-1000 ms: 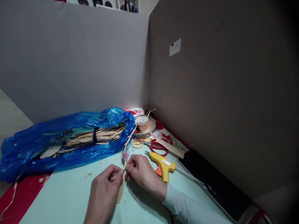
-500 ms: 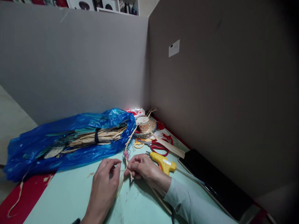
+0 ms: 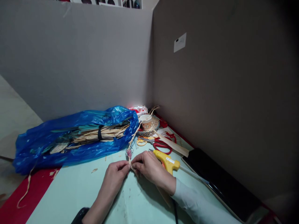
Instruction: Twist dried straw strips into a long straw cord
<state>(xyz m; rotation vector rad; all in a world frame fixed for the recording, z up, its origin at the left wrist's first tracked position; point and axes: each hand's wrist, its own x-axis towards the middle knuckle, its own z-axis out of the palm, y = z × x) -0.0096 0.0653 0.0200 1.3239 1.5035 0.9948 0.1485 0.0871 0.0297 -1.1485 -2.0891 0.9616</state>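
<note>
My left hand (image 3: 115, 178) and my right hand (image 3: 149, 168) meet at the middle of a pale green mat (image 3: 70, 199), both pinched on the near end of a braided straw cord (image 3: 133, 138). The cord runs away from my fingers toward a small woven basket (image 3: 152, 126) holding a paper cup (image 3: 146, 121). A small pink clip (image 3: 129, 152) sits on the cord just beyond my fingertips. A yellow glue gun (image 3: 167, 161) lies right beside my right hand.
A blue plastic bag (image 3: 70, 140) with bundled dry straw lies at the left. Red scissors (image 3: 163, 143) and orange-handled scissors (image 3: 141, 142) lie near the basket. A black tablet (image 3: 217, 180) lies along the right grey partition (image 3: 221, 93). Red table surface (image 3: 14, 202) shows at the lower left.
My hands came together again on the cord, left fingers closing into a pinch. The loose straw strip that hung below my hands is no longer seen. The view shifted slightly right.
</note>
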